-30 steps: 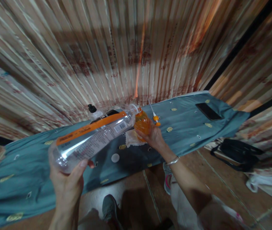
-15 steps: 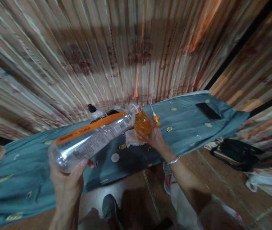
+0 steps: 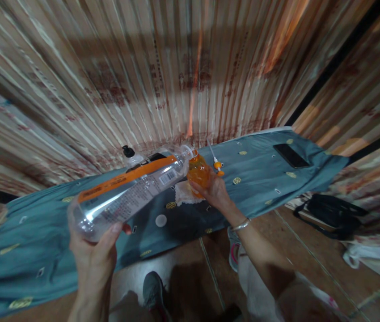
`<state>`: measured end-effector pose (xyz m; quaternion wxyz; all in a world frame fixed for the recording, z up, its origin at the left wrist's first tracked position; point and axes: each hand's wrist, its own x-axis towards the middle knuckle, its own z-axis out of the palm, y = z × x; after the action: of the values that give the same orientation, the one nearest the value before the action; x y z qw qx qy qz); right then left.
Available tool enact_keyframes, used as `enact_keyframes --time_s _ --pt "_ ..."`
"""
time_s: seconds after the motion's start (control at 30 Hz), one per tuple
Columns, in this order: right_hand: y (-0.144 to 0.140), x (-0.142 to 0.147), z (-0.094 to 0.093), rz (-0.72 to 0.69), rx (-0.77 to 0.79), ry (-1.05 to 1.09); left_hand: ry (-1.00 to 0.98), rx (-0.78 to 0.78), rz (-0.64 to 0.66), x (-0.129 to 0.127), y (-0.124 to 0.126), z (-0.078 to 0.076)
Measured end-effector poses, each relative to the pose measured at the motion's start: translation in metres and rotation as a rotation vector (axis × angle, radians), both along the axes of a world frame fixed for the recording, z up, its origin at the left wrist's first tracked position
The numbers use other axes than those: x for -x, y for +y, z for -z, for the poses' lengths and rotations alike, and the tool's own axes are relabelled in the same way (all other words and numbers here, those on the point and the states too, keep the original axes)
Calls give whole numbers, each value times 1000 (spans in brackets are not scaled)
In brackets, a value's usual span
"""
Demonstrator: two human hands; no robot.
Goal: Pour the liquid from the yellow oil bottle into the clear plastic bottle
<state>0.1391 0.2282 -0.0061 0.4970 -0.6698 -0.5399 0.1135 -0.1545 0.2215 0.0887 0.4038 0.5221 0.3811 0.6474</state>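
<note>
The left hand (image 3: 94, 252) is closed around the base of a big clear bottle (image 3: 129, 192) with an orange stripe on its label. The bottle lies almost flat, and its long axis runs from this hand up and to the right, so the open neck is at the far end, away from the palm. Beyond the bottle, farther from the left hand, a dark pump top (image 3: 128, 152) stands near the wall, and a small white cap (image 3: 161, 220) lies on the cloth between the two hands.

The neck of the big bottle meets the mouth of a small orange bottle (image 3: 198, 172), which stands upright just in front of the right hand (image 3: 215, 192). This hand wraps its fingers around the small bottle from the near side, so it is the nearer hand to the meeting point. Under the orange bottle is a white tissue (image 3: 185, 194), and just beyond the right hand lies a thin nozzle with orange rings (image 3: 216, 161).

All rests on a blue-grey patterned cloth (image 3: 260, 179). Far to the right of the right hand lies a dark phone (image 3: 290, 155); a black bag (image 3: 335, 214) sits on the floor. Striped curtains (image 3: 176, 67) close the room behind.
</note>
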Motion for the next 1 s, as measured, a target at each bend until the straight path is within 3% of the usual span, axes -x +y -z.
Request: enact_keyframes --time_s 0.4,1.0 --pt "2 -2 6 13 -11 -16 -21 -5 1 0 2 0" --pt "1 0 -1 3 21 -7 -28 -29 10 2 4 1"
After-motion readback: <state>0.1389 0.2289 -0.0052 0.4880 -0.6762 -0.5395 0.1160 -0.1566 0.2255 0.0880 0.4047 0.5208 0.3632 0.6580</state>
